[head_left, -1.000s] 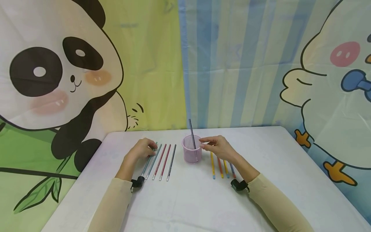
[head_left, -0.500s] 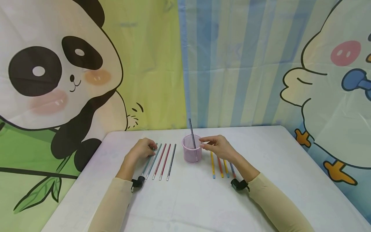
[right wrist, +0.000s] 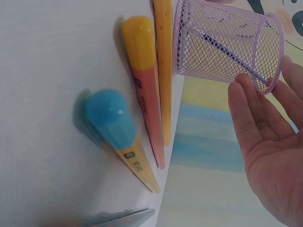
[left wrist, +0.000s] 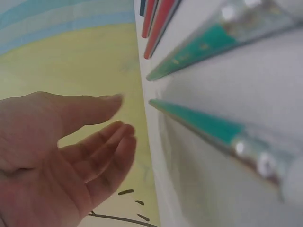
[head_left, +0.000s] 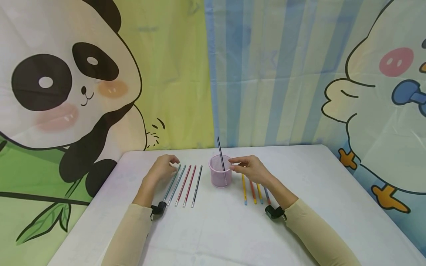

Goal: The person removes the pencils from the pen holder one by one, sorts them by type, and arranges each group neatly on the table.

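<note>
My left hand point(head_left: 163, 165), loosely curved and holding nothing, hovers beside the far end of the leftmost teal pencil point(head_left: 172, 183). In the left wrist view a gap shows between thumb and fingers point(left wrist: 106, 165). A second teal pencil point(head_left: 177, 185), two red pencils point(head_left: 183, 186) and a black pencil point(head_left: 197, 186) lie in a row to its right. My right hand point(head_left: 251, 168) grips the rim of a pink mesh pencil cup point(head_left: 218, 180), which stands upright. One dark pencil point(head_left: 219, 147) leans inside it.
Right of the cup, partly under my right forearm, lie several pencils: yellow point(head_left: 244, 188), orange-red point(head_left: 253, 192), another yellow point(head_left: 259, 192) and a blue one point(head_left: 267, 194). Behind the white table point(head_left: 216, 232) hangs a cartoon curtain point(head_left: 179, 81).
My left hand has come off the leftmost teal pencil, shifting slightly back and left with its fingers spread wider. My right hand and the cup have stayed put.
</note>
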The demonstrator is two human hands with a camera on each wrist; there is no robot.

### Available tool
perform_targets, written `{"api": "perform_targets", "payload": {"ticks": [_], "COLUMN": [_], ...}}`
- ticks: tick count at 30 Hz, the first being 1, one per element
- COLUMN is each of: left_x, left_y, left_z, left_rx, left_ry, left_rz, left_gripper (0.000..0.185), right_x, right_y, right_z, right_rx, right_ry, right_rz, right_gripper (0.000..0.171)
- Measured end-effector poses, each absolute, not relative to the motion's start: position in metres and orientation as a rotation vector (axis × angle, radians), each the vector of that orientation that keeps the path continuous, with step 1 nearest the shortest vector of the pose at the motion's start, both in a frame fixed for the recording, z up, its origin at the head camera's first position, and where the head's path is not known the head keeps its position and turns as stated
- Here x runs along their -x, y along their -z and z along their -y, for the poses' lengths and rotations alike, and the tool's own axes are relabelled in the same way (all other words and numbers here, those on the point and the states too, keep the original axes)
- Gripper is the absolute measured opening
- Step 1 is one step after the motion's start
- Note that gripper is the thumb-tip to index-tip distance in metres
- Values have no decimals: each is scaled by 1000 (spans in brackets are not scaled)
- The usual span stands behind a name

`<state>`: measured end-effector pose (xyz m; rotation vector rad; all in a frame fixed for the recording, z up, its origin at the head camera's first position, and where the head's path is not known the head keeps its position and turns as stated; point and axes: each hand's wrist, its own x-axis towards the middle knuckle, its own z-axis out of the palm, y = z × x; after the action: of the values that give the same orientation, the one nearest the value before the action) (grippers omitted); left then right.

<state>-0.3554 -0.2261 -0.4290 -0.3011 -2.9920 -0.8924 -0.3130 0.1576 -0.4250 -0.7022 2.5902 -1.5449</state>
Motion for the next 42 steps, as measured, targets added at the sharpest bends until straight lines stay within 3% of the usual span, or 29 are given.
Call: {"api": "perform_targets", "payload": {"ticks": [11, 23, 42], "left_x": [351, 352, 358], "left_y": [405, 396, 405], "left_z": [185, 131, 85], "left_rx": [504, 687, 743], "left_ry": [1180, 1557, 1628], "left_rz": [2562, 2349, 2416], "left_gripper": [43, 40, 36], "right_x": [314, 313, 313], "right_y": [426, 425, 426], "right_z": [-158, -158, -159], "right_rx": [722, 721, 725], "right_ry": [1573, 1591, 1583], "right_rz": [-2563, -2552, -2547], "right_gripper": [40, 38, 38]}}
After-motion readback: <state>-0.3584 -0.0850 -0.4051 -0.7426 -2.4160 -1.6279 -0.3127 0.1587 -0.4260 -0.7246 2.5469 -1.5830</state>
